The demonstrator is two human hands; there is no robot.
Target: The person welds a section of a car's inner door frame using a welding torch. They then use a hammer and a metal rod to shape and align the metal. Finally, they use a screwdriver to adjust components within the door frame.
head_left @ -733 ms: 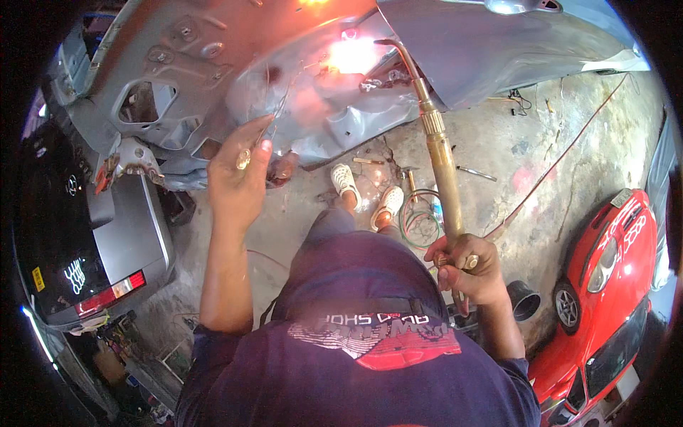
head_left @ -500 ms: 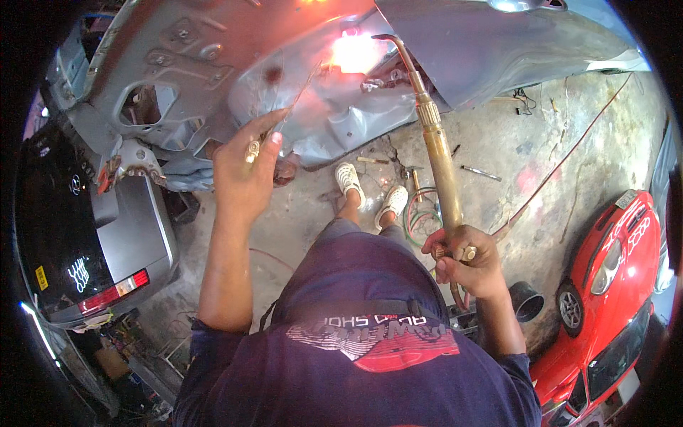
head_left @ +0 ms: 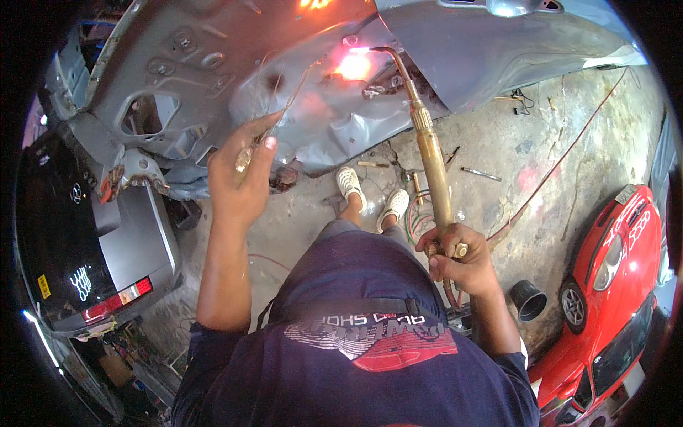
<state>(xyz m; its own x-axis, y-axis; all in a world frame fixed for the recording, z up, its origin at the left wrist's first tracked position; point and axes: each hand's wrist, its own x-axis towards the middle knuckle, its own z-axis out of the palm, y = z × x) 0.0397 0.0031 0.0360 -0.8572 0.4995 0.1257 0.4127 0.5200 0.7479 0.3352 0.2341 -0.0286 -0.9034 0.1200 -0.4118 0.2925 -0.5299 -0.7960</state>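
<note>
My right hand (head_left: 462, 260) is closed around the lower end of a brass gas welding torch (head_left: 432, 160). Its bent tip points left at a grey car body panel (head_left: 341, 135), where a bright pinkish-white glow (head_left: 354, 65) hides the heated spot. My left hand (head_left: 242, 164) pinches a thin bent metal rod (head_left: 295, 92) between thumb and fingers. The rod's far end stands in front of the panel, left of the glow and apart from it. A gold-coloured piece shows on each hand; I cannot tell whether these are rings.
A red car (head_left: 615, 260) stands at the right, near a black bucket (head_left: 528, 300). At the left is a black and silver vehicle (head_left: 135, 245). Hoses (head_left: 420, 213) and a pen-like tool (head_left: 481, 174) lie on the concrete floor (head_left: 526, 206) around my feet.
The glow on the panel has shrunk and dimmed, and the orange light across the upper panel has receded. Both hands keep their holds, with only small shifts of torch and rod.
</note>
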